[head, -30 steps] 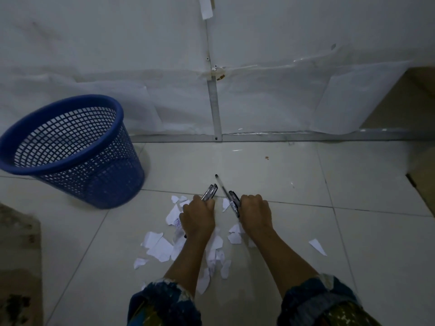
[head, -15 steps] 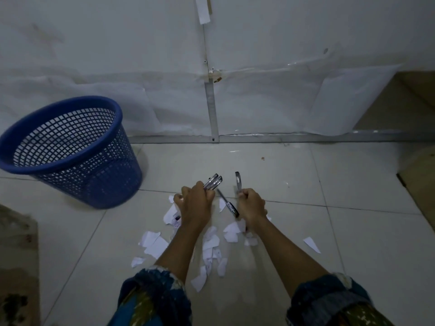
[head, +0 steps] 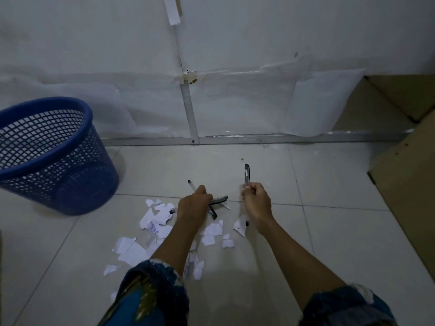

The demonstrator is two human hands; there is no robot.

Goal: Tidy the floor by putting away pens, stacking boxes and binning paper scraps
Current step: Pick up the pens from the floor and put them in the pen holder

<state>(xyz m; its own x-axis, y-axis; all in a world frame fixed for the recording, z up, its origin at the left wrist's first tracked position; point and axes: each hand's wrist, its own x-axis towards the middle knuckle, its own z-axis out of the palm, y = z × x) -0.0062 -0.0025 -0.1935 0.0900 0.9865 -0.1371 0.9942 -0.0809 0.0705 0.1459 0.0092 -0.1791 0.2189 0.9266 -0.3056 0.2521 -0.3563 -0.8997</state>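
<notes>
My left hand (head: 193,206) is closed around a bundle of pens (head: 217,200); dark ends poke out to the right and a clear tip points up-left. My right hand (head: 256,201) grips one pen (head: 247,174) held upright, its dark clipped cap on top and its lower end showing below the fist. Torn white paper scraps (head: 155,218) lie scattered on the tiled floor beneath and behind both hands. A blue mesh waste basket (head: 50,156) stands at the left, about a forearm's length from my left hand.
A white panelled wall with a metal frame (head: 188,100) closes off the far side. Brown cardboard boxes (head: 409,175) stand along the right edge. Pale floor tiles (head: 329,231) stretch out to the right of the scraps.
My right hand has lifted a single pen upright and shifted right. My left hand has turned its bundle of pens sideways, closing on another pen from the floor. The view has drifted right.
</notes>
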